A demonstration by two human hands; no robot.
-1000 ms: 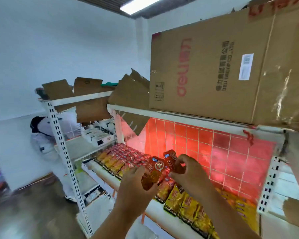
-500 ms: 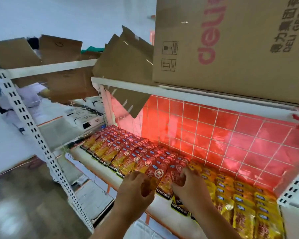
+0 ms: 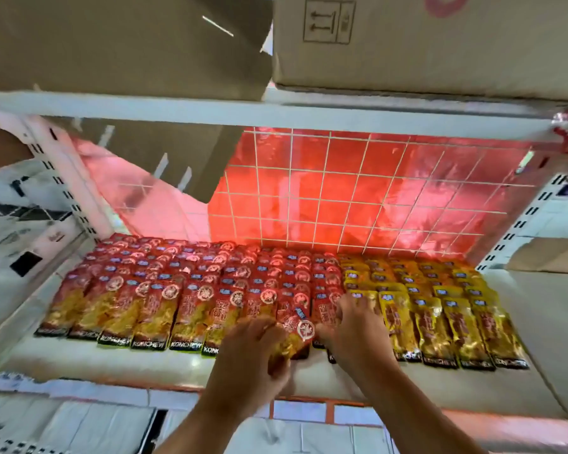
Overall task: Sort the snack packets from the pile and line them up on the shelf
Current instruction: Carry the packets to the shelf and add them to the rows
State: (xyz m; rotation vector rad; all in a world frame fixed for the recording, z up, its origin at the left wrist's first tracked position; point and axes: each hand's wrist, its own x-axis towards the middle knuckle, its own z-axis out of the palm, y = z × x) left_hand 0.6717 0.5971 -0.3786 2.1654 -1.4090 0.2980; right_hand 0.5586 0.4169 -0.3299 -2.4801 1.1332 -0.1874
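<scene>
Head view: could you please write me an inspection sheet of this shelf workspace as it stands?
Surface: white shelf, a bare strip along its front.
Job's things: red packets in rows on the left, yellow packets in rows on the right; one loose red packet at the front.
Clutter: nothing seen.
Hands: left hand grips the loose red packet; right hand rests on the rows where red meets yellow.
Cables: nothing seen.
Surroundings: cardboard boxes on the shelf above; red tiled panel behind.
</scene>
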